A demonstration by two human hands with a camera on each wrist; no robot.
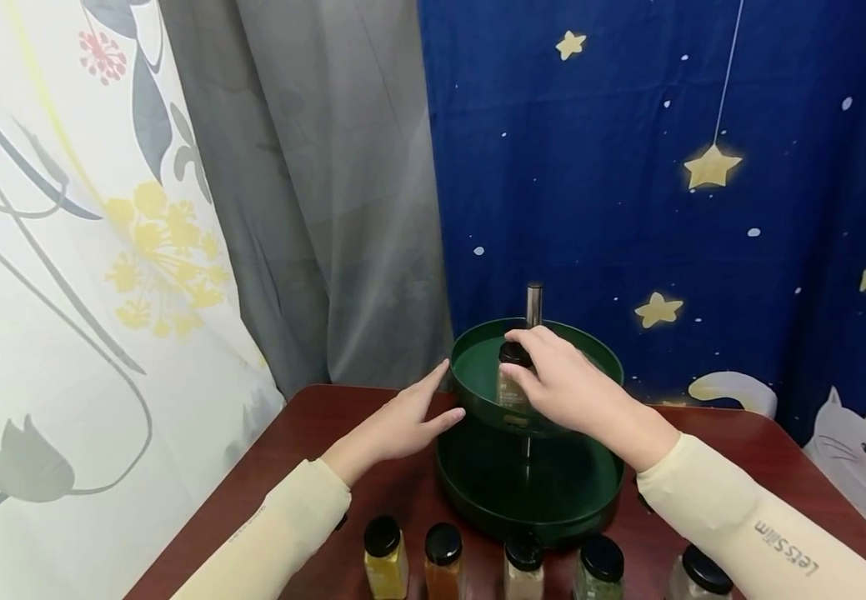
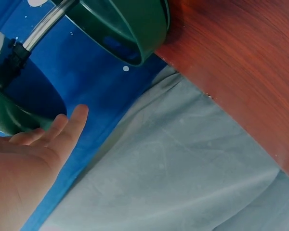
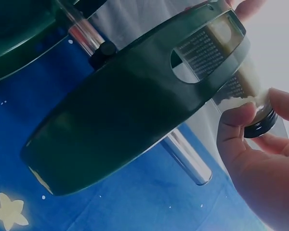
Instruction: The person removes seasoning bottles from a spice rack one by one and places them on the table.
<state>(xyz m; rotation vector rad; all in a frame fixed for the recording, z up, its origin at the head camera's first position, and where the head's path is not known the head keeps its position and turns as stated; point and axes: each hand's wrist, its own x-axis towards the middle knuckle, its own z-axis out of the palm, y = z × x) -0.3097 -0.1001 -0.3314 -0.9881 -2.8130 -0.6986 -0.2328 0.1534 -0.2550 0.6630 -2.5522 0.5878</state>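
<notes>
right grip (image 1: 563, 379) clamped on spice jar (image 1: 512, 377) in upper tray (image 1: 470, 379) | left grip (image 1: 410, 417) apart, beside tray | jar row (image 1: 443, 558) in front

The words "Let's Slim" are showing on the cream right sleeve (image 1: 763, 533). Fine print is covering the spice jar's label (image 3: 207, 48), too small to read.

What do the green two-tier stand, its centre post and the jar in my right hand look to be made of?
Green stand: probably plastic, with a smooth, even dark green sheen. Centre post: metal by its look, with bright mirror-like streaks. Jar: clear glass or plastic, cannot tell which; black ribbed cap, printed label, held by the right hand.
</notes>
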